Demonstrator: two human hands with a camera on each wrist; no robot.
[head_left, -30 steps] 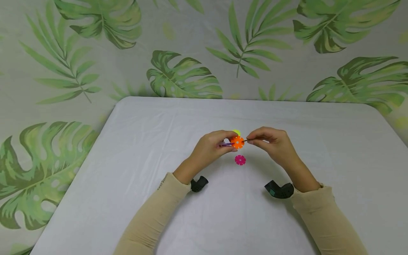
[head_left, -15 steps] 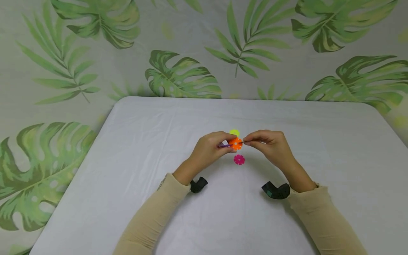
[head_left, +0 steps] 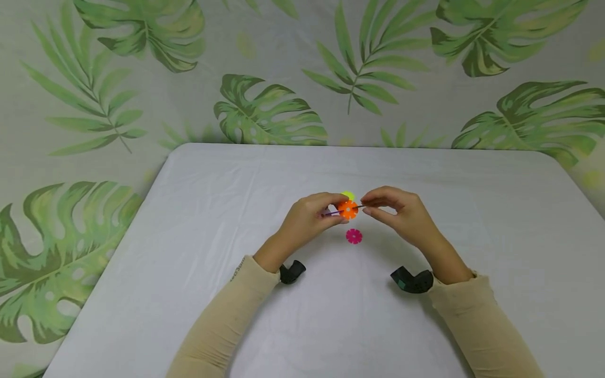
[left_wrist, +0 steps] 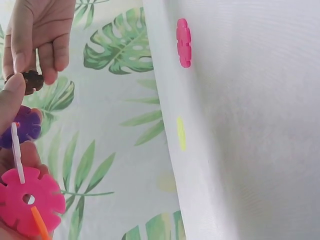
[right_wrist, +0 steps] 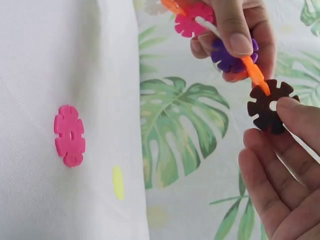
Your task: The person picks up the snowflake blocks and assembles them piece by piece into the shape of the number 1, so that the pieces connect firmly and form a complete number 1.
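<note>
My left hand [head_left: 307, 215] grips a chain of notched snowflake discs joined edge into edge above the table. Its thumb presses on the purple disc [right_wrist: 231, 57]. Along the chain are a white disc [left_wrist: 17, 150] seen edge-on, a pink disc [left_wrist: 37, 192] and an orange disc [head_left: 348, 210]. Between thumb and fingers, my right hand [head_left: 397, 212] pinches a dark brown disc [right_wrist: 264, 107]. Another orange disc [right_wrist: 256, 76], edge-on, runs from the purple disc to a slot in the brown one. Part of the chain is hidden behind my left fingers.
A loose pink disc [head_left: 354, 236] lies on the white-covered table [head_left: 283, 336] just in front of the hands. Beyond them lies a yellow disc [head_left: 348, 195], partly covered in the head view. A leaf-patterned cloth [head_left: 269, 110] hangs behind the table.
Both hands dipped slightly and rose again, ending a little left of where they were. The purple disc shows thinner in the head view now. Both hands keep their holds.
</note>
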